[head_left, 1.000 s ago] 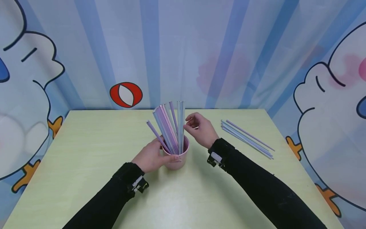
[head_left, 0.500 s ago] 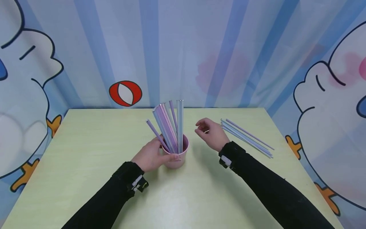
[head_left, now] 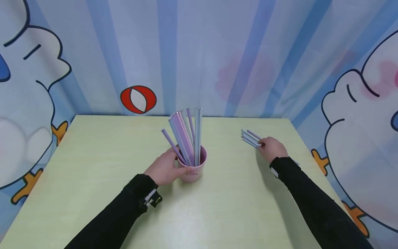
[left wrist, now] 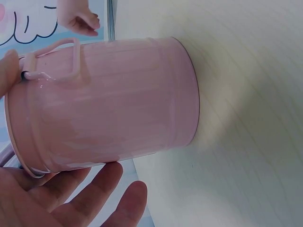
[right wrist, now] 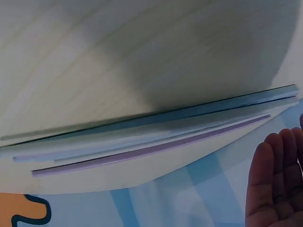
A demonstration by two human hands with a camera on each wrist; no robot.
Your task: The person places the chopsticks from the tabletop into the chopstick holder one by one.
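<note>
The pink cup (head_left: 191, 177) stands upright on the pale table (head_left: 224, 204), and the left hand (head_left: 163, 169) has it between thumb and fingers, spread to the cup's width! Up from its mouth rises the packed bunch of straws (head_left: 183, 138), one purple one leaning out to the cup's left. Over to the right, well apart from the cup, the right hand (head_left: 273, 149) hangs above the loose straws (right wrist: 208, 108). The head view hides their middle; the right wrist view shows their full run, blues alongside a purple straw (right wrist: 109, 158), and there the fingers are fairly straight, gripping nothing. And look, only the left wrist view gives us the cup's looped handle (left wrist: 76, 59), up by the thumb! Between cup and loose straws runs a broad stretch of tabletop, wider still to the cup's left; the far edge lies behind it, and the loose straws sit near the right-hand edge.
</note>
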